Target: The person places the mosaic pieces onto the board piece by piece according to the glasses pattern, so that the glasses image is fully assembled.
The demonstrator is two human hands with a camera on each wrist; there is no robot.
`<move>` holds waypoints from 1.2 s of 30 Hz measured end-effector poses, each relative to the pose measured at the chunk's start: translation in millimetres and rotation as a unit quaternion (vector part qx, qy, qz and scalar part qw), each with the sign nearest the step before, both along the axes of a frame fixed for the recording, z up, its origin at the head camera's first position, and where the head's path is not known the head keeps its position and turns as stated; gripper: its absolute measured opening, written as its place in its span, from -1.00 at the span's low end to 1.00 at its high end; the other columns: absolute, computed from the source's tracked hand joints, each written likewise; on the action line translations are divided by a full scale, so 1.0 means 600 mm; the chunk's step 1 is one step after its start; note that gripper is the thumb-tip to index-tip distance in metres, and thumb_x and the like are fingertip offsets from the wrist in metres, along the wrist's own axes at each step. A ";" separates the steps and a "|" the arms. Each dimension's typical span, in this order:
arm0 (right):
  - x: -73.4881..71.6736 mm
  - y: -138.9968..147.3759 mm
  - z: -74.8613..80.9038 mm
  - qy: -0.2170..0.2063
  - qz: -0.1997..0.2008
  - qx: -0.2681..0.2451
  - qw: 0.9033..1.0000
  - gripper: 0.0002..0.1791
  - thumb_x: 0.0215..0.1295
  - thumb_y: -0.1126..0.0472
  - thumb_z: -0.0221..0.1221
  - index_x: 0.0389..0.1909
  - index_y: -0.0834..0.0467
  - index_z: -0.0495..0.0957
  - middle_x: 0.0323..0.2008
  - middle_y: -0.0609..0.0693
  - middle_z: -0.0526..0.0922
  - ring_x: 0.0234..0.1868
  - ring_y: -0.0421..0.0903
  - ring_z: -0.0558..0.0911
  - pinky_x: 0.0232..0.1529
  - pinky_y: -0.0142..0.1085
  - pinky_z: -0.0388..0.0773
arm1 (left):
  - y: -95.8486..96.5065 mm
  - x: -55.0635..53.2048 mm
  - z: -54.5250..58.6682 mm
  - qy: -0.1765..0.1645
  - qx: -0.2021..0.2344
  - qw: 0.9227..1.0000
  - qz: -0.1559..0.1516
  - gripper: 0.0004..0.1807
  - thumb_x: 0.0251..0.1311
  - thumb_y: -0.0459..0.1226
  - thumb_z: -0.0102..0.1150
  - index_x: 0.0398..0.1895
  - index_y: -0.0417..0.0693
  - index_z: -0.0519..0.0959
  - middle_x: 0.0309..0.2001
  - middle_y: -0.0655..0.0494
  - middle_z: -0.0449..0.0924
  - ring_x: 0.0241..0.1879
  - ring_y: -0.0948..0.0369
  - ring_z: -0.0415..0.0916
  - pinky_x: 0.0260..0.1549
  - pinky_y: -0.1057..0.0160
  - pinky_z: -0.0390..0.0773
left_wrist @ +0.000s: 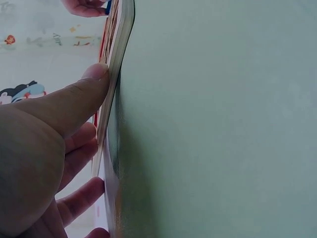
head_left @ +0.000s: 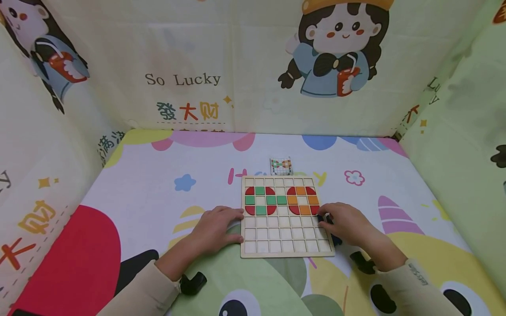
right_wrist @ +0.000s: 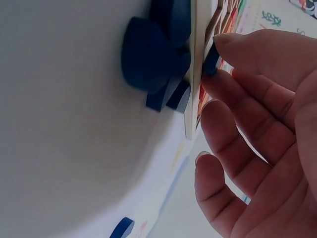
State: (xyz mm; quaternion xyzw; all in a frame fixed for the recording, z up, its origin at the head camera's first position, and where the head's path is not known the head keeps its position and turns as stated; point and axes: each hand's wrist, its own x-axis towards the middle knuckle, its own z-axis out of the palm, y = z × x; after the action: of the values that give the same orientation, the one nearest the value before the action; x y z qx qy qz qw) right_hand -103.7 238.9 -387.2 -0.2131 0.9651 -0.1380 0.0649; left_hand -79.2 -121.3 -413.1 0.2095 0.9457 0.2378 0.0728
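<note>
A wooden grid board [head_left: 286, 254] lies on the tablecloth. Its upper rows hold red quarter-round tiles [head_left: 249, 210], green square tiles [head_left: 281, 200] and orange square tiles [head_left: 300, 191], forming two rings joined by a green square. My left hand [head_left: 213, 230] touches the board's left edge with thumb and fingertips, its fingers loosely extended. At the right edge, my right hand [head_left: 348, 221] pinches a small dark blue piece [right_wrist: 212, 59] between thumb and index finger, just over the board. Several loose dark blue pieces [right_wrist: 148, 54] lie beside that edge, partly hidden by this hand in the head view.
Behind the board stands a small picture card [head_left: 281, 166] showing a similar coloured pattern. Another dark blue piece [right_wrist: 122, 228] lies apart on the cloth. Printed fabric walls [head_left: 253, 66] enclose the table at the back and both sides.
</note>
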 end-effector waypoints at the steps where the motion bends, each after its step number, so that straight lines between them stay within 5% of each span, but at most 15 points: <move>1: 0.000 -0.001 0.000 0.002 0.002 0.002 1.000 -0.77 0.19 0.21 0.39 -0.15 0.13 0.65 -0.27 -0.03 0.65 -0.30 -0.06 0.52 -0.16 -0.03 0.56 | 0.000 0.000 0.000 0.001 0.000 1.000 0.000 -0.37 0.06 -0.03 0.50 0.22 0.05 0.57 0.27 0.20 0.52 0.27 0.05 0.36 0.16 -0.12 0.35; 36: 0.007 -0.019 0.001 0.013 0.017 -0.015 1.000 -0.77 0.17 0.27 0.41 -0.14 0.16 0.68 -0.31 -0.09 0.66 -0.35 -0.13 0.49 -0.25 -0.13 0.54 | -0.001 0.001 -0.001 0.001 0.005 1.000 0.001 -0.36 0.05 -0.02 0.50 0.23 0.07 0.57 0.26 0.20 0.52 0.26 0.05 0.37 0.16 -0.10 0.36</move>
State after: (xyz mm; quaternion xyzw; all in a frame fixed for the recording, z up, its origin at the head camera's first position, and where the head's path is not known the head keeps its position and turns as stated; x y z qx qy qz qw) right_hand -99.7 227.7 -386.8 -0.2319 0.9600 -0.1481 0.0511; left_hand -78.6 -121.7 -413.5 0.2090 0.9448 0.2422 0.0708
